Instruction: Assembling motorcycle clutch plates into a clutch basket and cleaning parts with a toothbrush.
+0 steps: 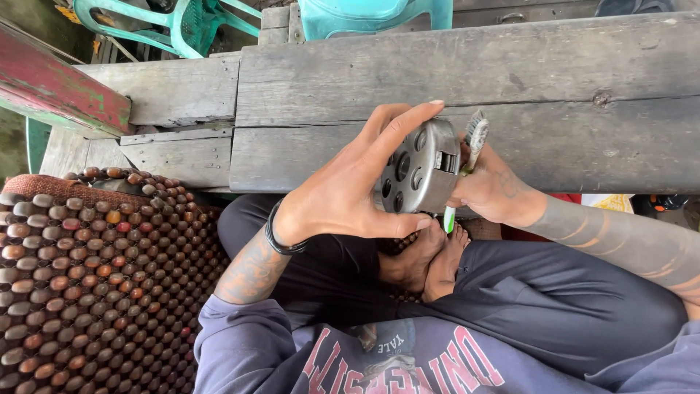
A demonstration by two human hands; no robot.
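— What's the left hand [343,193] doing?

— It grips a round grey metal drum [417,174] with holes in its face, just right of the frame's centre. The fingers [397,131] are spread across the drum's top edge and the thumb presses against its lower edge.

— And the right hand [490,191]?

— It sits just right of the drum, closed around a toothbrush [472,144]. The worn bristle head sticks up beside the drum's rim, touching or nearly touching it; the green and white handle end pokes out below the hand.

— Where is all this held?

— Over the person's lap, above crossed legs in dark trousers [554,292] with bare feet [426,263] tucked underneath, close to the edge of a weathered wooden bench [510,66] filling the upper frame.

— Anything else around?

— A beaded seat mat [87,277] of brown wooden beads fills the lower left. Turquoise plastic chairs [182,22] stand along the top edge, and a red painted beam [58,91] slants in at the upper left. A black band [281,237] circles the left wrist.
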